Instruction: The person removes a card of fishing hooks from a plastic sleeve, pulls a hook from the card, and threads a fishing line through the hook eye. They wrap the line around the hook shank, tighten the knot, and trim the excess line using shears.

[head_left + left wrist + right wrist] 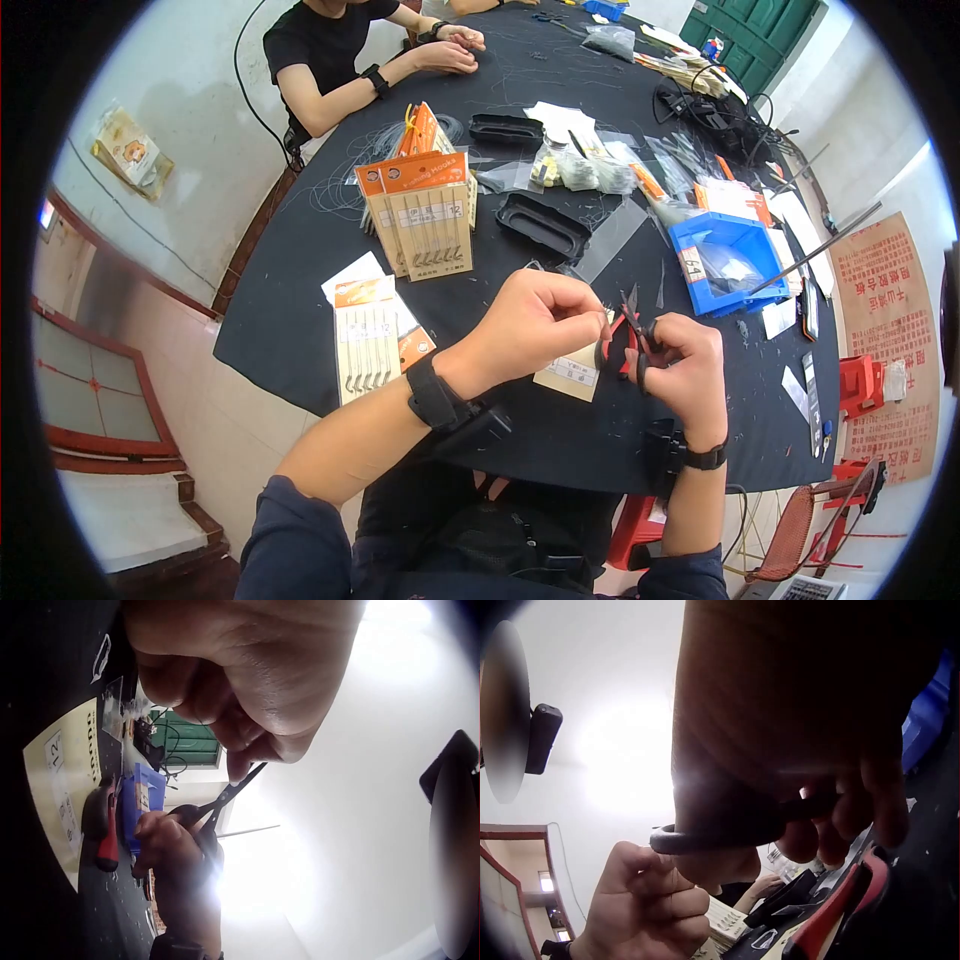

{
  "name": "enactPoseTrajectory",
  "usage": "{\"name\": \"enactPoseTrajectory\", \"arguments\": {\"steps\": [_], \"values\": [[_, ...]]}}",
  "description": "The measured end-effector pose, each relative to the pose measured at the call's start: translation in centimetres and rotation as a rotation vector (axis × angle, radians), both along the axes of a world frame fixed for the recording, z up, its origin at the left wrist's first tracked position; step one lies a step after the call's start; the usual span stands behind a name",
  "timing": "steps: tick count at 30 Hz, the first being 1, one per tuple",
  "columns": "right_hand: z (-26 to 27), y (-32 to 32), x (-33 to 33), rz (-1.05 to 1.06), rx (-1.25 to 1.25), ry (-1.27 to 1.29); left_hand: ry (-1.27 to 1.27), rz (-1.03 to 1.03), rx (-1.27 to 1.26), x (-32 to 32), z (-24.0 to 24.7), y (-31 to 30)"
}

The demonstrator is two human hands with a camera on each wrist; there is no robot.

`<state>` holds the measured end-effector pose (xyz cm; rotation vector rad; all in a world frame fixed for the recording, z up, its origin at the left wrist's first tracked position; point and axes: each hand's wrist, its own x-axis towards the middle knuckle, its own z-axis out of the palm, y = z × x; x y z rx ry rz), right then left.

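My left hand (545, 318) is raised over the near table edge, its fingers curled and the thumb against the forefinger. A thin line (673, 879) shows faintly at this pinch; its ends are hidden. My right hand (688, 365) grips black-handled scissors (223, 798), a finger and thumb through the loops. The blades point up and away, with their tips close by the left fingertips. Below the hands lie red-handled pliers (109, 844) and a cream card labelled 12 (56, 780).
Orange-topped fishing hook packs (435, 225) stand at left, with another hook card (366, 340) lying nearer. Beyond are black trays (543, 228), and a blue bin (720, 262) sits at right. Another person (340, 75) sits across the table. Loose line and clear bags lie about.
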<state>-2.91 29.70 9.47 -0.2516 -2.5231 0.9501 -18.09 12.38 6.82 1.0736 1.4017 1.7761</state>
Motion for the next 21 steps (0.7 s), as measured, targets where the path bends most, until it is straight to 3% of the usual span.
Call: {"name": "enactPoseTrajectory", "arguments": {"steps": [21], "values": [[0.24, -0.2, 0.11, 0.026, 0.046, -0.054, 0.031, -0.007, -0.01, -0.06, 0.41, -0.16]]}}
